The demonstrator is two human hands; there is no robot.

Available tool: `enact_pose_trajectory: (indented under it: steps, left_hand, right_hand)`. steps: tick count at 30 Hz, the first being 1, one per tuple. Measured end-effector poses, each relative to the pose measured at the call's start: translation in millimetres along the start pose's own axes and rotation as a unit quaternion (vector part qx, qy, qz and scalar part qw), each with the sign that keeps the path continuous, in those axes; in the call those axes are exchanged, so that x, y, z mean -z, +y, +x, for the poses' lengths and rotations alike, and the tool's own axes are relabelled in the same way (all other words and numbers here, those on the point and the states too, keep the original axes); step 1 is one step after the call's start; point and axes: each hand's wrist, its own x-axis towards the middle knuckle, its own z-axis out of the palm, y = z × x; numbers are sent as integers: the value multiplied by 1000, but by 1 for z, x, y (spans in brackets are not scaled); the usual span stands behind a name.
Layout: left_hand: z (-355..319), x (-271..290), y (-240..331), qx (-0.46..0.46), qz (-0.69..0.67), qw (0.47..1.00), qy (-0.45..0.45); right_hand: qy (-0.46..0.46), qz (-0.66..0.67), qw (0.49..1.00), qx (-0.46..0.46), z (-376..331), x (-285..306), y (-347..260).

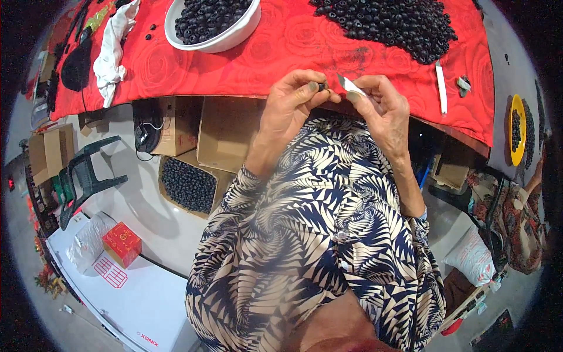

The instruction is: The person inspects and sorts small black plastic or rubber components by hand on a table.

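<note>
My left hand (293, 100) pinches a small black round part (321, 87) between thumb and fingertips, at the near edge of a red rose-patterned tablecloth (176, 76). Close beside it, my right hand (384, 108) is closed round the white handle of a small knife (354, 88). The short grey blade points up and left toward the part, with a little space between them. A white bowl (252, 29) full of similar black parts stands beyond my left hand. Farther right lies a loose heap (393, 23) of the same parts.
A white strip (441, 88) and a small grey object (463, 86) lie at the table's right. A white cloth (111, 58) lies left. Below are a cardboard box of black parts (187, 185) and a dark chair (91, 170). A yellow bowl (516, 130) is far right.
</note>
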Motion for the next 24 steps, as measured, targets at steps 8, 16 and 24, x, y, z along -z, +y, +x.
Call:
enact_pose_trajectory:
  steps: [8, 16, 24]
  left_hand:
    - [-1, -7, 1, -4, 19, 999, 31]
    - [-3, -4, 1, -21, 4, 1000, 14]
    - [-2, 0, -1, -21, 13, 1000, -3]
  right_hand:
    - [-14, -82, 995, 58, -5, -1, -9]
    - [-32, -116, 986, 116, -6, -5, -11]
    - [-38, -113, 984, 135, -5, -7, -10]
